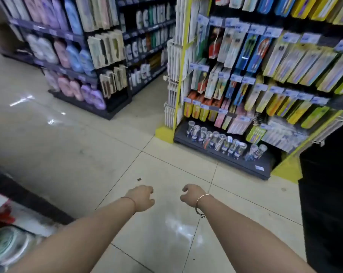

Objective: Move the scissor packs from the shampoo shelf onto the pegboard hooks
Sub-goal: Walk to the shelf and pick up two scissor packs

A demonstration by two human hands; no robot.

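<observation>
Both my arms reach forward over the tiled floor. My left hand (pixel 142 198) and my right hand (pixel 190 195) hang side by side with loosely curled fingers, and neither holds anything. A pegboard display (pixel 245 75) with hooks full of hanging packs stands ahead on the right, about a step beyond my hands. Shelves of bottles (pixel 147 44) stand further back in the middle. The view is blurred, and I cannot pick out any scissor packs.
A dark shelf unit with pastel packs (pixel 68 56) stands at the back left. Clear cups of small items line the pegboard's bottom shelf (pixel 225 142). A black unit (pixel 328 194) stands close on the right, and a low shelf edge (pixel 19 194) on the left.
</observation>
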